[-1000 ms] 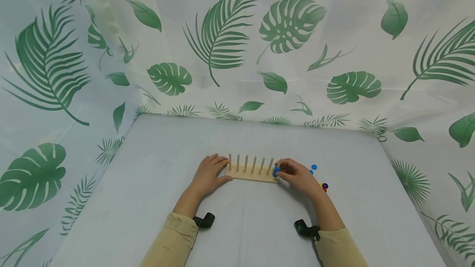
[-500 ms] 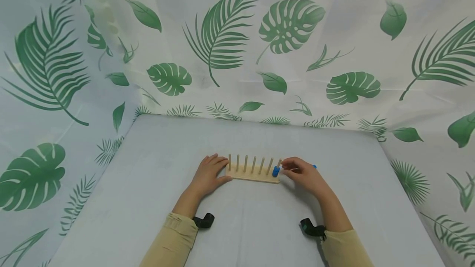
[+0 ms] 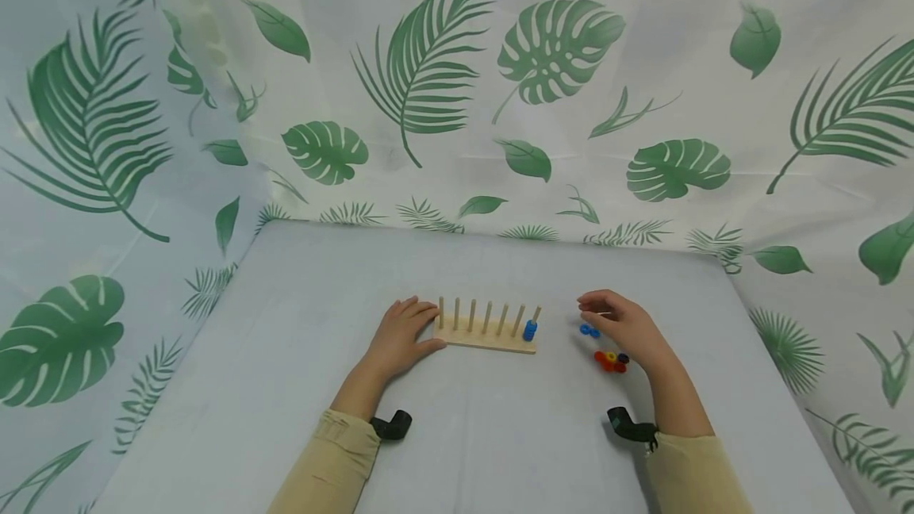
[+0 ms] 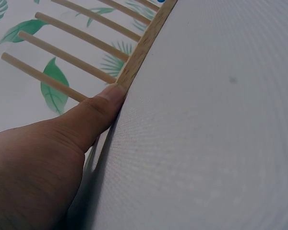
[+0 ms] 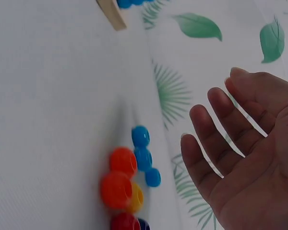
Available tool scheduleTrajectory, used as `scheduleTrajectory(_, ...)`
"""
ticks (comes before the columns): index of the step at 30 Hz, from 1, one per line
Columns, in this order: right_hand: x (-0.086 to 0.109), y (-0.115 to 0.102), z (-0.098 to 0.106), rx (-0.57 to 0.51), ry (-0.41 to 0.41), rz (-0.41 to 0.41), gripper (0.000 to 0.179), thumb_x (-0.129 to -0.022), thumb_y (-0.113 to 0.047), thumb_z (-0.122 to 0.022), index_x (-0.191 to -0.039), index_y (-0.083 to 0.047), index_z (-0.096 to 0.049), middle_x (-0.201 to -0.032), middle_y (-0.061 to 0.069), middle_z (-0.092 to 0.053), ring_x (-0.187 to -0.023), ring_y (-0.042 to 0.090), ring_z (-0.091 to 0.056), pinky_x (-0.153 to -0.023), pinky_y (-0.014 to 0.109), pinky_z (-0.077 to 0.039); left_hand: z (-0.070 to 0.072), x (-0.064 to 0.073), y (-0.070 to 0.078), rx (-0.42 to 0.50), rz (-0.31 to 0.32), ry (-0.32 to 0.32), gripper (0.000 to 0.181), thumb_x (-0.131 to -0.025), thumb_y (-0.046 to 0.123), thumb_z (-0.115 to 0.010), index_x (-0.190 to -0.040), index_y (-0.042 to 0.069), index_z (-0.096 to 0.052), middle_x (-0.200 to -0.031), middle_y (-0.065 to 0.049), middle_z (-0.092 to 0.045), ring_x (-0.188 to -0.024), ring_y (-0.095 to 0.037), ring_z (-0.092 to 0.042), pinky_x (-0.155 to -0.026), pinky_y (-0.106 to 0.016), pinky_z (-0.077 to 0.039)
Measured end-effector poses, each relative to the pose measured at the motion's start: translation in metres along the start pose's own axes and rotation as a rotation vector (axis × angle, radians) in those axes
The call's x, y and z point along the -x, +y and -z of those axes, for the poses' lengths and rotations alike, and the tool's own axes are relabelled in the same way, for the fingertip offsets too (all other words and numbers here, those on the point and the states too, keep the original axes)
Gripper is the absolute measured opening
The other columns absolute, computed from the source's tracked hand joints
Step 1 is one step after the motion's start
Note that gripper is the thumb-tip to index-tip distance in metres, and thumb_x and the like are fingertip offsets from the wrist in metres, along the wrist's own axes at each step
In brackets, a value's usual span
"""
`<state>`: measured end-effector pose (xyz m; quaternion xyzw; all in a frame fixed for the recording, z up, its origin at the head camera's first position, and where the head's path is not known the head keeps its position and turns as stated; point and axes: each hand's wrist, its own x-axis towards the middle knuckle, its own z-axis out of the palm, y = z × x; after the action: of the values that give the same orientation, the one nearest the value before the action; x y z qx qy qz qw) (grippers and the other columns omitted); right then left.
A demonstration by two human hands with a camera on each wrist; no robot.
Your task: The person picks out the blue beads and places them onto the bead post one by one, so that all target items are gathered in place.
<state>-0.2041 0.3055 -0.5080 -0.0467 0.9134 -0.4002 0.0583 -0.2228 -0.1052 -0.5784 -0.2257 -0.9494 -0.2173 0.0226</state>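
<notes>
Several upright pegs line a wooden peg board (image 3: 457, 334), which lies on the table. My left hand (image 3: 403, 335) holds its left end, with the thumb (image 4: 103, 103) against the front edge and the other fingers behind. Blue beads (image 3: 530, 331) are stacked on the rightmost peg; the other pegs are bare. Right of the board, my right hand (image 3: 628, 327) hovers with loosely bent, parted fingers and holds nothing. Loose blue beads (image 5: 143, 158) lie just below it on the table.
Nearer the person, a small cluster holds orange-red beads (image 5: 116, 190), a yellow bead (image 5: 136, 197) and a dark blue bead (image 3: 624, 358). The white table (image 3: 471, 435) meets a leaf-printed sheet (image 3: 443, 197) at the back and sides.
My right hand has let go of the blue beads at the rightmost peg and moved right, above the loose beads. The left hand and board stay in place.
</notes>
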Motion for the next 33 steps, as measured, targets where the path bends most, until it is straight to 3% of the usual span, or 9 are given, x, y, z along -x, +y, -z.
scheduleTrajectory(8, 0.0, 0.021, 0.016, 0.031, 0.013, -0.059, 0.043, -0.1, -0.042, -0.057, -0.133, -0.013, -0.057, -0.13, 0.012, -0.062, -0.121, 0.035, -0.056, -0.1, 0.056, -0.05, -0.002, 0.0, -0.001, 0.0, -0.005, 0.002, 0.066, -0.089, 0.055, -0.065, -0.143, 0.018, -0.054, -0.147, -0.001, -0.053, -0.147, -0.029, -0.034, -0.125, -0.05, -0.019)
scheduleTrajectory(15, -0.005, 0.042, 0.022, 0.053, 0.003, -0.108, 0.041, -0.1, -0.039, -0.057, -0.133, -0.015, -0.058, -0.123, 0.012, -0.062, -0.107, 0.028, -0.056, -0.084, 0.033, -0.051, -0.001, 0.0, -0.001, -0.01, -0.005, -0.003, 0.066, -0.089, 0.055, -0.065, -0.143, 0.018, -0.054, -0.147, -0.001, -0.053, -0.147, -0.029, -0.034, -0.125, -0.05, -0.019)
scheduleTrajectory(20, -0.008, 0.052, 0.023, 0.029, -0.031, -0.147, 0.039, -0.1, -0.037, -0.058, -0.132, -0.015, -0.059, -0.126, 0.014, -0.062, -0.102, 0.027, -0.055, -0.08, 0.027, -0.05, 0.0, 0.0, 0.0, -0.002, -0.012, 0.001, 0.066, -0.09, 0.055, -0.065, -0.143, 0.018, -0.054, -0.147, -0.001, -0.053, -0.147, -0.03, -0.034, -0.125, -0.051, -0.019)
scheduleTrajectory(28, -0.013, 0.058, 0.019, 0.071, -0.068, -0.205, 0.037, -0.097, -0.03, -0.063, -0.132, -0.018, -0.06, -0.132, 0.016, -0.056, -0.11, 0.03, -0.05, -0.088, 0.037, -0.05, -0.001, -0.001, -0.001, -0.001, -0.001, -0.006, 0.067, -0.089, 0.056, -0.064, -0.143, 0.018, -0.053, -0.147, -0.001, -0.052, -0.147, -0.029, -0.033, -0.125, -0.05, -0.019)
scheduleTrajectory(33, -0.014, 0.061, 0.018, 0.123, -0.066, -0.167, 0.033, -0.097, -0.027, -0.063, -0.129, -0.016, -0.064, -0.134, 0.015, -0.054, -0.112, 0.032, -0.05, -0.095, 0.048, -0.05, -0.001, -0.002, -0.001, -0.004, 0.006, -0.015, 0.067, -0.089, 0.056, -0.065, -0.144, 0.018, -0.053, -0.147, -0.001, -0.052, -0.147, -0.029, -0.033, -0.125, -0.051, -0.018)
